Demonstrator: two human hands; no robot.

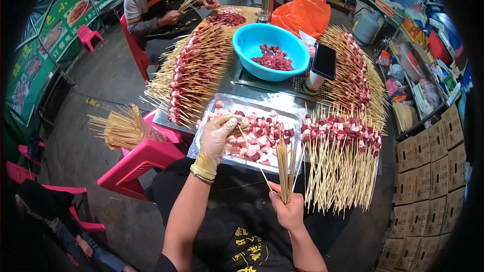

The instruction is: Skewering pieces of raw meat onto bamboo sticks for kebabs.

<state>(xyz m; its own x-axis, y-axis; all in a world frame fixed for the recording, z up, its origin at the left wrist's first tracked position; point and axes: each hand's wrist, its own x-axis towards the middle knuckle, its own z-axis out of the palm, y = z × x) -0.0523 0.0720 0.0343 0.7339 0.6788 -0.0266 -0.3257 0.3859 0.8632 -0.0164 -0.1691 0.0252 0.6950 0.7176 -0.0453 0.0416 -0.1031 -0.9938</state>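
Note:
My left hand (215,139), in a thin translucent glove, is over the left part of a metal tray (298,121) lined with plastic and holding raw meat pieces (257,139). Its fingertips are pinched together; whether a meat piece is between them cannot be told. My right hand (287,207), bare, grips a bundle of bamboo skewers (284,166) below the tray, with one skewer (264,175) angled from thumb and finger towards my left hand. Loaded meat skewers (340,134) lie in a dense row right of the tray, their bare ends overhanging the table edge.
More loaded skewers (189,71) are piled left and right of a blue basin (242,58) of dark meat. A phone (324,60) rests on a cup. A pink stool (151,158) bears bundled skewers (124,128). A co-worker (159,11) sits across, holding skewers. Cardboard boxes (427,185) stand right.

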